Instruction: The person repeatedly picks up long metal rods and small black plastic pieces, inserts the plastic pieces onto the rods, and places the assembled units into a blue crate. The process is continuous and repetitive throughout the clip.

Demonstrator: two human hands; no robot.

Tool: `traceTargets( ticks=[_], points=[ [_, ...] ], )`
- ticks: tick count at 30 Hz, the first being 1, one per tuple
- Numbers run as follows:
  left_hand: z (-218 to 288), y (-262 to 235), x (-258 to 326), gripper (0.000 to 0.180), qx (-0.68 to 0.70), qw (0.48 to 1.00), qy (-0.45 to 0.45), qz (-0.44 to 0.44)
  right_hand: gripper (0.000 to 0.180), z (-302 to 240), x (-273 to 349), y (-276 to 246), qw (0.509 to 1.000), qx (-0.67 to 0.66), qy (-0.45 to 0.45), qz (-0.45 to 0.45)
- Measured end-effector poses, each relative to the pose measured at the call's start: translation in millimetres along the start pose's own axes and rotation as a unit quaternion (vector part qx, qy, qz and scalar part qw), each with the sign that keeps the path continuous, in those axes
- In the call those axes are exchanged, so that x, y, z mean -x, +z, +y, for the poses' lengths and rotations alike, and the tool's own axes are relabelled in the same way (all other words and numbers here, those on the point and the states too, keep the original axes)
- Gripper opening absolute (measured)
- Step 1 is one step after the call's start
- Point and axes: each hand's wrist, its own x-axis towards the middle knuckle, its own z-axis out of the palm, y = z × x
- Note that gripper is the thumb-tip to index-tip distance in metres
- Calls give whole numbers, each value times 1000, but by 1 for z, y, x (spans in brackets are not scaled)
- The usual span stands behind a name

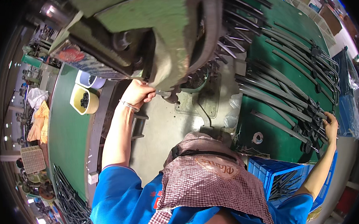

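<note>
My left hand (138,94) is raised just under the head of a large green machine (168,51). Its fingers are curled closed beside the machine's lower metal part (169,95); whatever they hold is hidden. Far to the right, my right hand (330,127) reaches to the edge of a green table (249,126). There its fingers close on the end of a grey curved tube (315,112) in a pile. Black fittings (306,131) sit at the near ends of these tubes.
More tubes (293,45) lie farther back on the right table. Below it stands a blue crate (272,172) with dark parts. A foot pedal (206,129) is on the floor. On the left table are a yellow bin (90,103) of black pieces and a pale purple bin (98,82).
</note>
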Motion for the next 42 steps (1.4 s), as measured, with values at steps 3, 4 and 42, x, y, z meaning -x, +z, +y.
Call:
traceTargets(
  ticks=[3, 4, 42],
  points=[
    [1, 7, 0, 13, -19, 1000, -9, 5, 40, 3, -3, 1, 1000, 3, 8, -7],
    [-3, 8, -3, 15, -5, 999, -17, 44, 40, 6, -2, 2, 1000, 4, 4, -1],
    [-168, 371, 99, 55, 91, 745, -292, -593, 74, -35, -93, -15, 938, 5, 108, -330]
  ],
)
